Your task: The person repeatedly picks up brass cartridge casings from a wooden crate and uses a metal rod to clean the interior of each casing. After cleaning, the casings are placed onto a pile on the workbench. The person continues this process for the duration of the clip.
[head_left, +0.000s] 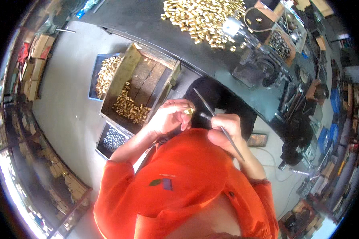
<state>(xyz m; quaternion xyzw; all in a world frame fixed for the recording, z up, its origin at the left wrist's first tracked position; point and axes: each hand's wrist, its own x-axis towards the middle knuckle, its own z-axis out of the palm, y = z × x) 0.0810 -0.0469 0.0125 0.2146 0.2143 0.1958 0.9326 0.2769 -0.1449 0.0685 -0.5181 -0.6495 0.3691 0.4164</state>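
Observation:
My left hand [168, 116] pinches a small brass fitting [189, 111] between thumb and fingertips, its open end showing. Just right of it, my right hand [226, 128] is closed round a slim grey metal rod [204, 100] that tapers toward both ends. The rod slants across the fist, one tip up past the fitting and the other down by my wrist. A short metal piece [205, 116] also juts from the right fist toward the fitting; its other end is hidden by the fingers. Rod and fitting appear apart.
A wooden crate [119, 95] partly filled with brass fittings stands left, beside a blue tray [92, 85] of more fittings and a bin of silvery parts [113, 139]. Ahead, a dark workbench [147, 38] carries a heap of brass fittings [205, 20] and a machine [263, 65].

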